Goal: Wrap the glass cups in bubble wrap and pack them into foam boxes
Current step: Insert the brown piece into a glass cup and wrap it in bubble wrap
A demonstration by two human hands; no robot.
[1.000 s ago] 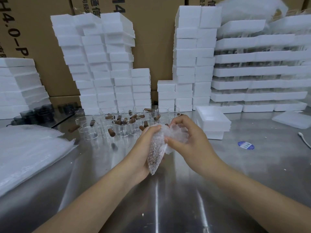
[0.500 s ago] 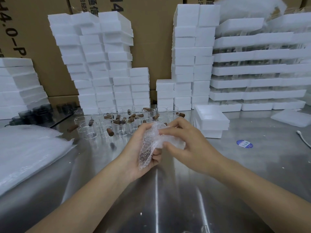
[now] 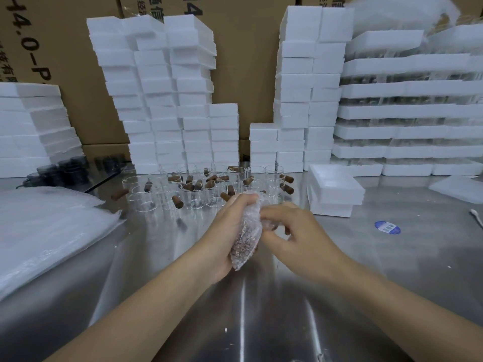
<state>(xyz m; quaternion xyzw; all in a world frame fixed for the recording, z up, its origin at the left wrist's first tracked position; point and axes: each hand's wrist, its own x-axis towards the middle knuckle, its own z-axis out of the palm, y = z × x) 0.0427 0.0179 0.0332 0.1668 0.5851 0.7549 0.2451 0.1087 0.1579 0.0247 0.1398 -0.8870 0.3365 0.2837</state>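
Both hands are gripping a bubble-wrap bundle (image 3: 247, 231) above the steel table (image 3: 261, 309): left hand (image 3: 227, 231) curling around it, right hand (image 3: 292, 231) seemingly pinching its side.

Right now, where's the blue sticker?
Head view: the blue sticker lies on the metal table, right of the right hand, near the open foam box.

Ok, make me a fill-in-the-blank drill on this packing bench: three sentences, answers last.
1. The left hand and right hand both grip a bundle wrapped in ____ wrap.
2. The nearest foam box stands to the ____ of the hands.
3. The oval sticker on the steel table is ____ in colour.

Missing words: bubble; right; blue.
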